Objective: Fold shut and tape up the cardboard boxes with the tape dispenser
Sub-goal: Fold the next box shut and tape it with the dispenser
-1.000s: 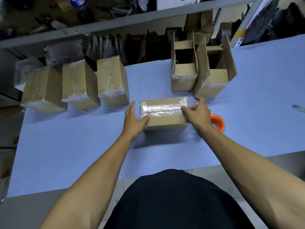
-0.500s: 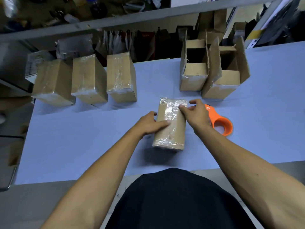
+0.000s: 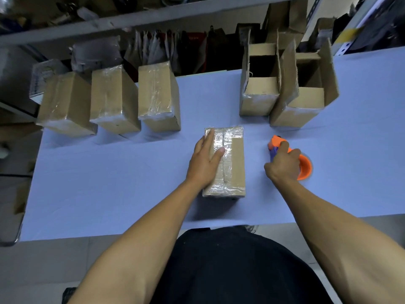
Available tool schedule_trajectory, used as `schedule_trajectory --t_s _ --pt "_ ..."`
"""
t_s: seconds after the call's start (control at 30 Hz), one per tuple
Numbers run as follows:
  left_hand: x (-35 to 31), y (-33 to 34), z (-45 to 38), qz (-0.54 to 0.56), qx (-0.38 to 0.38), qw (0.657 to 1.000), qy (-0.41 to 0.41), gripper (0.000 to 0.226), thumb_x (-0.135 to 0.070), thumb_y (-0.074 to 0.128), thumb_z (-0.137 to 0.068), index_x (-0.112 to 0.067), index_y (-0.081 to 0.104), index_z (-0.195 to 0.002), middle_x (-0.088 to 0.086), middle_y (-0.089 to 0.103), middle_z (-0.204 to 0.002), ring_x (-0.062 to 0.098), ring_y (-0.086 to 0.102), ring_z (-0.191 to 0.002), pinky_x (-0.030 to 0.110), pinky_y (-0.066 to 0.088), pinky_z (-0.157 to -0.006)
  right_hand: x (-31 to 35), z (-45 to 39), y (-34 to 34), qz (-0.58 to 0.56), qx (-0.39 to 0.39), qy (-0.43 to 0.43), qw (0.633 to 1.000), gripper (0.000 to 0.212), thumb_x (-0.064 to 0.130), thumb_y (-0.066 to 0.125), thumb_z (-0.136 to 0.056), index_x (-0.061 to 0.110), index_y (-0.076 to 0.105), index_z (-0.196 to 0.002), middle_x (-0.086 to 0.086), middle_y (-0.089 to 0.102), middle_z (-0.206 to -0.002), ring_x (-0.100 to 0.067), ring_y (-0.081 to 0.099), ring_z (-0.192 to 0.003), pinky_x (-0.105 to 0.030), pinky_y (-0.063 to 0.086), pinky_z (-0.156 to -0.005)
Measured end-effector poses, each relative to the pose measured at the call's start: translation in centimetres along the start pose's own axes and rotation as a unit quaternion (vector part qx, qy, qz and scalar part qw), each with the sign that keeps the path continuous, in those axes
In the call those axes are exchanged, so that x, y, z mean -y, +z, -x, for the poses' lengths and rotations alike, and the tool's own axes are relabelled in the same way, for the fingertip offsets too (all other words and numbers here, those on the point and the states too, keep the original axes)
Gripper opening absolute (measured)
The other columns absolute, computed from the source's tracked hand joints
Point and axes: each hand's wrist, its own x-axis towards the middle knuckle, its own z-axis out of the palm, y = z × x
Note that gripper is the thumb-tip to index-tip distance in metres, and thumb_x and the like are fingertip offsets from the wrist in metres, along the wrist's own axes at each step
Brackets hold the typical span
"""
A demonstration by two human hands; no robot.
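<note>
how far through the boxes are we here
Done: three taped boxes lined up at the far left. In hand: the left hand presses flat on a taped box while the right hand grips the orange tape dispenser. Left: two open boxes at the far right, flaps up.

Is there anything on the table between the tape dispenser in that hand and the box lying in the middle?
Nothing visible. The right hand holds the orange tape dispenser; only bare blue table lies between it and the box under the left hand.
</note>
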Motion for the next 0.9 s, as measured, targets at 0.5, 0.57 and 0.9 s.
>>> schedule_trajectory --t_s 0.5,0.57,0.9 --pt "-1.1 -0.3 -1.3 0.052 -0.049 0.997 -0.008 0.050 -0.028 0.067 -0.088 -0.021 0.051 -0.135 0.002 0.031 -0.151 0.014 0.028 -0.143 0.022 0.023 -0.112 2.0 0.5 -4.8 -0.122 -0.029 -0.129 0.984 0.041 0.022 0.056 -0.088 0.018 0.051 -0.128 -0.011 0.064 -0.112 -0.029 0.052 -0.090 -0.033 0.037 -0.071" --pt "-1.5 -1.0 -2.3 0.044 -0.044 0.998 -0.015 0.038 -0.028 0.066 -0.089 -0.019 0.059 -0.125 0.003 0.035 -0.148 0.015 0.028 -0.142 0.021 0.022 -0.109 3.2 1.1 -6.5 -0.114 -0.040 -0.179 0.976 0.050 0.037 0.069 -0.081 0.021 0.050 -0.124 0.000 0.061 -0.108 -0.024 0.054 -0.090 -0.032 0.038 -0.070" --pt "-9.8 -7.3 -4.7 0.331 0.058 0.929 -0.154 0.037 -0.048 0.048 -0.100 -0.016 0.064 -0.088 0.003 0.069 -0.087 0.020 0.066 -0.083 0.036 0.052 -0.078 7.9 3.1 -11.6 -0.009 -0.040 -0.384 0.922 0.050 0.036 0.073 -0.076 0.023 0.049 -0.118 -0.002 0.065 -0.099 -0.028 0.060 -0.085 -0.038 0.050 -0.068"
